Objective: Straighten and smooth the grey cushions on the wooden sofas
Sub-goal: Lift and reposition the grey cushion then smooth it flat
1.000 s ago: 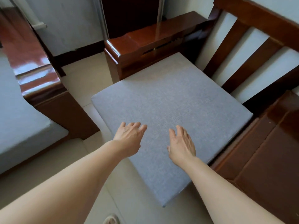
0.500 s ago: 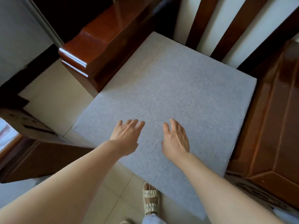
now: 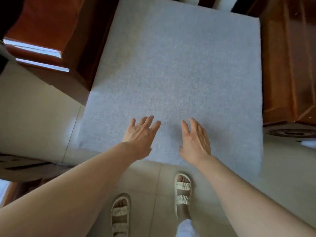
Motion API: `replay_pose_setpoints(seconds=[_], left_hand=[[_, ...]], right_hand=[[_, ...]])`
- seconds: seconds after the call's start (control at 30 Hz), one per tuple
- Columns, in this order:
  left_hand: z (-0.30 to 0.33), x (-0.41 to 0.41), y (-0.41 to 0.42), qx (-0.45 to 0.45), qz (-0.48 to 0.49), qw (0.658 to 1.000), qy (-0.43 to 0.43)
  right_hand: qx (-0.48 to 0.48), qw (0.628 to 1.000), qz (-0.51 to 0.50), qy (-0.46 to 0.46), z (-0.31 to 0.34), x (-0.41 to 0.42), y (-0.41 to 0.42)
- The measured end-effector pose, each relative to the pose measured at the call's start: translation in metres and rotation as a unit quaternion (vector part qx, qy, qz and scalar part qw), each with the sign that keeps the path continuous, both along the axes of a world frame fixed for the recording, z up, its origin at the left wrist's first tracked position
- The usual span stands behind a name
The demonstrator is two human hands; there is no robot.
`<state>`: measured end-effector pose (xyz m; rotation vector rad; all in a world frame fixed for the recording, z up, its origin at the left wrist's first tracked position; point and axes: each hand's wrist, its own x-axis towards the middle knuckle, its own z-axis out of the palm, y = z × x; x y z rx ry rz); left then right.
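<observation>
Both hands flat, fingers straight, gripping nothing. Left armrest (image 3: pixel 42 31): glossy red-brown wood. Left hand (image 3: pixel 139 135): palm down over the grey cushion (image 3: pixel 179 65), near its front edge. Right hand (image 3: pixel 195 140): likewise, just beside. Cushion lies between the armrests. Right armrest (image 3: pixel 287 65): dark wood. Two beige sandals (image 3: pixel 182 189) on tiled floor (image 3: pixel 34 117).

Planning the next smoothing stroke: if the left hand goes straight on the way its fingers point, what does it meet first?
Only more grey cushion. The left hand points up the picture and slightly right, along bare fabric; the way looks free to the cushion's far edge. Whether the palm already touches the fabric is unclear.
</observation>
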<state>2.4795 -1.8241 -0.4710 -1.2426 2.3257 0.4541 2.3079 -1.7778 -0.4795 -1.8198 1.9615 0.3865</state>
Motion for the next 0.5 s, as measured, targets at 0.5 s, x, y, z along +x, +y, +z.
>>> replay_pose_setpoints(seconds=[0.5], left_hand=[[-0.152, 0.001, 0.065, -0.222, -0.027, 0.971, 0.086]], right_hand=[[-0.263, 0.963, 0.009, 0.062, -0.147, 0.013, 0.069]])
